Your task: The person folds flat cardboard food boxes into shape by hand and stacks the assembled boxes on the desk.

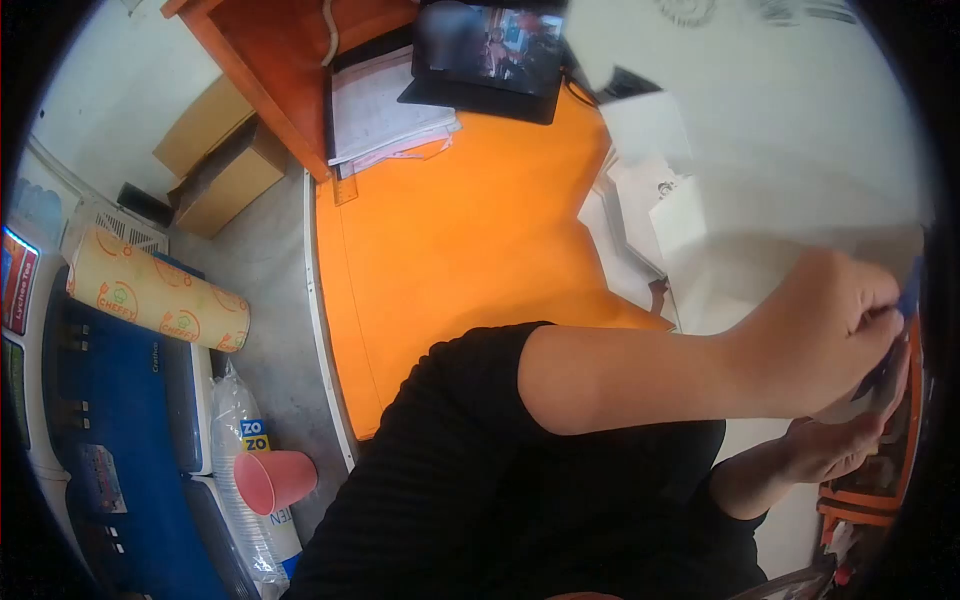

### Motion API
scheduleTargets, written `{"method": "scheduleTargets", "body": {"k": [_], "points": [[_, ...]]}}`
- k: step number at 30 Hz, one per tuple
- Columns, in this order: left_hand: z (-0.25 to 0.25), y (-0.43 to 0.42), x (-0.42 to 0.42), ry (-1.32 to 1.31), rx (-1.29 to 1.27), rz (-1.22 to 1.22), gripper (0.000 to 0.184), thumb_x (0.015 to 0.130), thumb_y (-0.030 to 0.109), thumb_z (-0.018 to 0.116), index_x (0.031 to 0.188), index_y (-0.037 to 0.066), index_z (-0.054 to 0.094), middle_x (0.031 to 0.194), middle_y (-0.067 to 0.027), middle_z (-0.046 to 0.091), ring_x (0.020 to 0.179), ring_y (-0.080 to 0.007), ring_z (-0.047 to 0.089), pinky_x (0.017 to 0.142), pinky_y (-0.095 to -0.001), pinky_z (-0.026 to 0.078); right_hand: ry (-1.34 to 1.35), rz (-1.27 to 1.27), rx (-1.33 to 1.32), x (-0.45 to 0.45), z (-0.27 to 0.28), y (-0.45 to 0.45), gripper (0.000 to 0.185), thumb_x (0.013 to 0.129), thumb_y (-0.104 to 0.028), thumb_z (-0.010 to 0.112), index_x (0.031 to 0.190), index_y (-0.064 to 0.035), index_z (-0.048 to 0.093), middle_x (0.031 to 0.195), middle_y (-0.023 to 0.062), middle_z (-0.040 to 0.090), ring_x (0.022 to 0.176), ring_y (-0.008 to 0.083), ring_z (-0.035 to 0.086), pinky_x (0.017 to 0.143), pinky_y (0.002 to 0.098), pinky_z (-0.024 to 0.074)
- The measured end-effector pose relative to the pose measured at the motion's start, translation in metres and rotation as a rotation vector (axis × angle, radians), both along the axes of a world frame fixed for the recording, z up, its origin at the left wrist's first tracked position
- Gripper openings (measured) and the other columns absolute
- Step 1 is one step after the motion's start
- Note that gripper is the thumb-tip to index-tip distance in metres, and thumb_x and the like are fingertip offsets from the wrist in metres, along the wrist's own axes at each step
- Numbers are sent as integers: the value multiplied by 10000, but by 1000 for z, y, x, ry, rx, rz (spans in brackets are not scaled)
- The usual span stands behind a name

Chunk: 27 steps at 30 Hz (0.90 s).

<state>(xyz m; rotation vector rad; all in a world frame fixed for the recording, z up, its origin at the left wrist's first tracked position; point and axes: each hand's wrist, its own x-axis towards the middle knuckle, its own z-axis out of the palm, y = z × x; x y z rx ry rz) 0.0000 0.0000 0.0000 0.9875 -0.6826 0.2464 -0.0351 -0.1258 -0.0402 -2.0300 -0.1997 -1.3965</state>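
At the right edge, my left hand is closed in a fist on a blue object. Its kind cannot be made out, as only a small part shows beside the fingers. Below it is my right hand, its fingers stretched up along a dark blue part between the two hands. That hand seems to hold the lower end, though its grip is partly hidden. My bare left forearm reaches across from a black sleeve. An orange wooden frame or shelf stands close beside the hands.
An orange tabletop bears a tablet, papers and an orange ruler. On the left are a patterned roll, bagged plastic cups, a pink cup, a blue drink machine and a cardboard box.
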Motion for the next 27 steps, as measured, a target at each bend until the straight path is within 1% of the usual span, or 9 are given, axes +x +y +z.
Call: {"method": "scheduleTargets", "body": {"k": [3, 7, 11, 14, 17, 18, 20, 25, 27], "points": [[-2, 4, -1, -31, 62, 17, 190, 872, 38, 592, 720, -74, 562, 619, -221, 569, 508, -220, 500, 532, -344, 416, -46, 19, 191, 3, -1, 18, 755, 1013, -476, 67, 1389, 57, 447, 1395, 273, 481, 1289, 388, 494, 1089, 468, 428], [5, 3, 14, 57, -160, -27, 201, 868, 42, 594, 710, -77, 559, 585, -216, 550, 485, -213, 480, 511, -350, 409, -222, 257, -68, 10, -16, -18, 746, 1026, -449, 62, 1351, 74, 482, 1381, 289, 480, 1275, 401, 500, 1042, 481, 469], [-2, 2, 12, 12, 6, -19, 174, 907, 45, 580, 774, -58, 627, 644, -107, 636, 579, -69, 505, 534, -276, 428, -210, 123, -126, 5, -5, 0, 674, 1060, -403, 122, 1341, 90, 486, 1390, 288, 470, 1254, 403, 520, 1047, 479, 476], [-18, -22, -9, -82, -39, -44, 194, 927, 109, 584, 848, -60, 637, 792, -165, 674, 665, -153, 605, 612, -301, 467, -177, 72, 304, 4, -4, 20, 541, 1074, -302, 199, 1405, 62, 422, 1390, 294, 470, 1276, 377, 518, 1052, 466, 461], [-9, -19, -17, -112, 54, -190, 195, 913, 158, 588, 936, -34, 612, 980, -221, 630, 799, -301, 629, 714, -344, 504, -216, 96, 239, 7, -12, 22, 510, 1074, -295, 248, 1414, 47, 416, 1310, 257, 513, 1194, 330, 541, 982, 423, 479], [-11, -11, -15, -116, 165, -281, 244, 934, 195, 581, 1031, -28, 601, 1158, -231, 581, 940, -284, 622, 784, -328, 500, -221, 122, 228, 8, -15, 15, 501, 1075, -292, 264, 1416, 42, 414, 1284, 245, 527, 1166, 314, 549, 959, 409, 485], [-1, 7, -12, -162, 374, -294, 286, 945, 223, 580, 1102, -16, 597, 1251, -238, 556, 1030, -280, 627, 825, -331, 504, -218, 190, 236, 8, -20, -1, 485, 1075, -288, 296, 1422, 31, 409, 1230, 220, 555, 1112, 283, 564, 912, 381, 497], [4, 24, -2, -341, 841, 133, 181, 889, 170, 611, 977, 14, 634, 822, -222, 678, 771, -351, 689, 682, -424, 546, -36, 590, 519, 24, -29, -92, 457, 1076, -276, 377, 1436, 6, 398, 1097, 159, 626, 975, 205, 602, 795, 310, 528], [-9, 26, 7, -489, 860, 269, 160, 887, 167, 611, 904, 13, 652, 677, -188, 658, 644, -357, 678, 610, -435, 540, 59, 338, 672, 29, -26, -87, 411, 1066, -259, 431, 1403, -25, 449, 932, 82, 584, 806, 139, 518, 678, 236, 446]]}}
